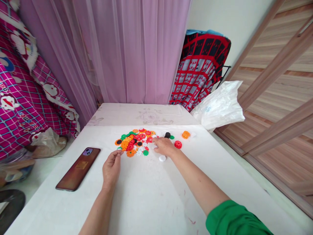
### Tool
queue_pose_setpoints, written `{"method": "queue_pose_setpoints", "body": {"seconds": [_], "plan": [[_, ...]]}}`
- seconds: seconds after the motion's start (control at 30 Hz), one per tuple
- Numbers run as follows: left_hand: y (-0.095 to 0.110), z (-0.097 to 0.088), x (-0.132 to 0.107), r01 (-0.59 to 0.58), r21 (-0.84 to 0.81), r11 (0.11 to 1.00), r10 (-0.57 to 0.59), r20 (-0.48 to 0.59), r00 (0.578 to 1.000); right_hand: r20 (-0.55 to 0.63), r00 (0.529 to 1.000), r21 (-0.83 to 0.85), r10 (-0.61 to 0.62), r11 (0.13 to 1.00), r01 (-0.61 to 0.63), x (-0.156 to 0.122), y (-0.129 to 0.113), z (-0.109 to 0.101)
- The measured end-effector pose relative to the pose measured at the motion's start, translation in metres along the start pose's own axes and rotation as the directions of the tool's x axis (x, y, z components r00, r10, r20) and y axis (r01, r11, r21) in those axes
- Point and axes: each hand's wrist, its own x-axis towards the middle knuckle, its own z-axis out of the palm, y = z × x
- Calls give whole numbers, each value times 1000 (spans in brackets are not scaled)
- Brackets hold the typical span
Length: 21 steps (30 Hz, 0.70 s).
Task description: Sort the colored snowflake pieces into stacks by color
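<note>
A loose pile of small flower-shaped plastic discs (130, 142) in orange, red, green, white and black lies on the white-covered table. My left hand (111, 168) is at the pile's near left edge, thumb and fingers pinched together. Small white and green pieces show at its fingertips; whether it grips one is unclear. My right hand (164, 147) reaches to the pile's right edge, fingers curled down by a whitish piece, their hold partly hidden. Just below it lies a white disc (162, 158). Beyond it are a black stack (167, 134), a green disc (172, 137) and a red stack (178, 144).
An orange stack (186, 134) lies farther right beside a pale white piece (193, 134). On the left lies a brown phone (79, 168). A white plastic bag (220, 106) stands at the table's right back edge. Purple curtains (137, 49) hang behind.
</note>
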Motion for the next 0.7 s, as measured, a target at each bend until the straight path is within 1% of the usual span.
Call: {"method": "queue_pose_setpoints", "body": {"seconds": [0.13, 0.23, 0.33, 0.43, 0.7], "plan": [[1, 0, 0, 7, -11, 1000, -7, 5, 1000, -63, 998, 106, 13, 994, -6, -24, 14, -6], [-3, 0, 1, -3, 8, 1000, 2, 2, 1000, -60, 998, 134, -15, 991, 23, -45, 19, -6], [-7, -1, 2, -14, 18, 1000, 14, 9, 1000, -59, 997, 134, -41, 990, 49, -58, 18, -5], [-8, -1, 3, -11, 11, 1000, 10, 13, 1000, -62, 997, 127, -46, 990, 53, -63, 15, -4], [-3, 0, 1, -9, -8, 1000, 9, -2, 1000, -30, 998, 83, -55, 995, 58, -64, 12, -2]]}}
